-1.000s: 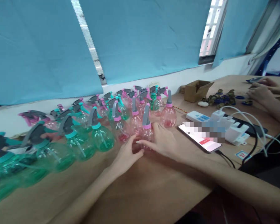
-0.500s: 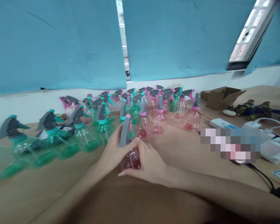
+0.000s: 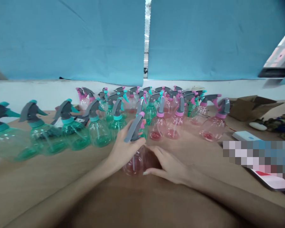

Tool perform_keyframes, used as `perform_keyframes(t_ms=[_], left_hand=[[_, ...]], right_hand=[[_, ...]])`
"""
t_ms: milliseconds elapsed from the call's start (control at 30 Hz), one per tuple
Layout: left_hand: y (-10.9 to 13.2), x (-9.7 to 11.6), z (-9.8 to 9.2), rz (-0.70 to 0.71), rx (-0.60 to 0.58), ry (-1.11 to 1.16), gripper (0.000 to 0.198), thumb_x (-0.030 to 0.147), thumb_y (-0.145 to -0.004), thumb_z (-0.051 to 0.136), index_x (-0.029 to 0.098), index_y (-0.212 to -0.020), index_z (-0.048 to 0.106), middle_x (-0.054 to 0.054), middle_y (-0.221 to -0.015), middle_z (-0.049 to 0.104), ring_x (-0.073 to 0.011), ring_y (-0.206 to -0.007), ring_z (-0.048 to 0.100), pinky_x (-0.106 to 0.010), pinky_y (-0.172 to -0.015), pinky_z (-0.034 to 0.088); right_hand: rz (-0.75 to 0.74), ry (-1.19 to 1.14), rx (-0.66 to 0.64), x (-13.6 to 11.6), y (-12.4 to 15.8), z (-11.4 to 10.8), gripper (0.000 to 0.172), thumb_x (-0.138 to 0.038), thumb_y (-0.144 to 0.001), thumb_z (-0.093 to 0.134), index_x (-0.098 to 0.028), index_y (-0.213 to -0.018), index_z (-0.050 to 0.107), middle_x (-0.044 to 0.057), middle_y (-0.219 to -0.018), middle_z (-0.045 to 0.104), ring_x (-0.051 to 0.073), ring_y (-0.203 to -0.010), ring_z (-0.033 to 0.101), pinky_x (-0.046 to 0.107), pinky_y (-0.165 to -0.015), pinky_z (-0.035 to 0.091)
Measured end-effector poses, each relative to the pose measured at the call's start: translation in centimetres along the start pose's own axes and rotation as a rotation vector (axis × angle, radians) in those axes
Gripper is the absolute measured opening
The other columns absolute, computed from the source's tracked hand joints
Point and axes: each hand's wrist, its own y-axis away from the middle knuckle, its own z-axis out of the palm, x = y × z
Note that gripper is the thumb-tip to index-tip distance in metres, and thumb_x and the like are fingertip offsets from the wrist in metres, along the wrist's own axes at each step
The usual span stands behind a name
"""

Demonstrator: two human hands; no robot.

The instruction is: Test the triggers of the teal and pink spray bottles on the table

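Note:
A pink spray bottle (image 3: 134,164) with a grey trigger head stands upright in front of me on the table. My left hand (image 3: 127,144) is wrapped round its neck, just below the head. Beside the bottle's right side is my right hand (image 3: 171,164), its thumb and fingers spread apart. Its fingertips are close to the bottle; whether they touch it I cannot tell. Just beyond the held bottle are more pink spray bottles (image 3: 158,126) with a little red liquid-like tint at the base. A row of green spray bottles (image 3: 99,133) runs off to the left.
Many more pink and green bottles crowd the table's back by the white wall (image 3: 38,91). An open cardboard box (image 3: 251,107) stands at the right, near a white oval object (image 3: 257,126) and a white block (image 3: 248,136). A phone-like device (image 3: 273,180) lies partly blurred out.
My right hand has loosened from the bottle's body, its fingers opening away to the right. My left hand keeps its hold on the neck. The view has turned left.

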Motion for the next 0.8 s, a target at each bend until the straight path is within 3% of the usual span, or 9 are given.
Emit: perform_keyframes(t_ms=[167, 333, 533, 700, 800], left_hand=[[-0.3, -0.3, 0.2, -0.048, -0.025, -0.022, 0.052, 0.015, -0.072, 0.054, 0.026, -0.123, 0.049, 0.001, -0.083, 0.064, -0.0158, -0.076, 0.062, -0.027, -0.069, 0.049], [-0.3, -0.6, 0.3, -0.065, 0.030, -0.039, 0.030, 0.016, -0.068, 0.055, 0.025, -0.097, 0.061, 0.004, -0.067, 0.056, -0.0137, -0.063, 0.054, -0.025, -0.059, 0.044], [-0.4, 0.0, 0.2, -0.017, 0.009, 0.007, 0.012, 0.013, -0.063, 0.053, 0.022, -0.071, 0.051, 0.007, -0.062, 0.049, -0.0110, -0.056, 0.045, -0.023, -0.054, 0.037], [-0.3, -0.3, -0.1, -0.047, -0.010, -0.007, 0.009, 0.016, -0.067, 0.057, 0.023, -0.072, 0.054, 0.006, -0.061, 0.049, -0.0109, -0.051, 0.041, -0.023, -0.049, 0.036], [-0.2, -0.4, 0.0, -0.038, 0.000, -0.022, 0.009, 0.019, -0.071, 0.057, 0.024, -0.078, 0.058, 0.005, -0.066, 0.053, -0.0127, -0.056, 0.047, -0.025, -0.054, 0.040]], right_hand=[[0.048, 0.133, -0.094, 2.5, 1.6, -0.8, 0.070, -0.060, -0.081, 0.051, -0.018, -0.135, 0.039, 0.012, -0.142, 0.039, 0.027, -0.131, 0.036, 0.047, -0.107, 0.030], [0.027, 0.139, -0.121, 3.0, 1.8, -0.8, 0.073, -0.061, -0.080, 0.051, -0.020, -0.138, 0.037, 0.008, -0.146, 0.034, 0.026, -0.134, 0.029, 0.045, -0.110, 0.026], [0.029, 0.134, -0.149, 3.0, 1.9, -1.2, 0.072, -0.059, -0.081, 0.051, -0.021, -0.139, 0.035, 0.007, -0.145, 0.035, 0.026, -0.134, 0.029, 0.045, -0.110, 0.024], [0.014, 0.120, -0.154, 3.0, 2.0, -1.5, 0.069, -0.057, -0.082, 0.052, -0.024, -0.140, 0.033, 0.006, -0.146, 0.033, 0.025, -0.135, 0.028, 0.048, -0.110, 0.024], [0.014, 0.107, -0.149, 3.0, 2.1, -1.5, 0.069, -0.056, -0.082, 0.053, -0.024, -0.140, 0.033, 0.005, -0.146, 0.032, 0.025, -0.135, 0.027, 0.048, -0.110, 0.024]])
